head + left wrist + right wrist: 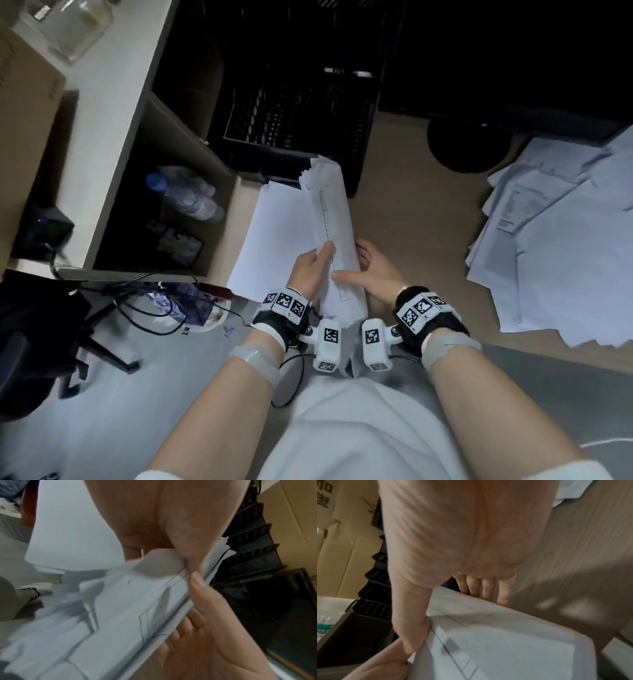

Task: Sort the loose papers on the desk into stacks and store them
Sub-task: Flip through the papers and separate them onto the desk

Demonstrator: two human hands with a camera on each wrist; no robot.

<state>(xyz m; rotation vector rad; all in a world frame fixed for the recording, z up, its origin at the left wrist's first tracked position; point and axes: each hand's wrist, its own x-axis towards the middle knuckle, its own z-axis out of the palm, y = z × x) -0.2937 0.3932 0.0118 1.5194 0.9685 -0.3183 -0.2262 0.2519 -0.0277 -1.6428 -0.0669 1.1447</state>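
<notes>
Over the brown desk [404, 219], left to right: a flat white paper stack [274, 233] lies by the left hand [308, 270], whose thumb and fingers clamp a curled bundle of white printed sheets [334, 219]; the right hand [373, 274] pinches it too; loose pale-blue papers [555, 246] sprawl far right.

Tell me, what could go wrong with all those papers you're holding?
The bundle of papers is bent between the left hand and right hand, and its far edges look uneven, so sheets might slip out or crease. It is held right above a flat stack, so dropped sheets could mix in. The loose pile nearby could get muddled too.
</notes>
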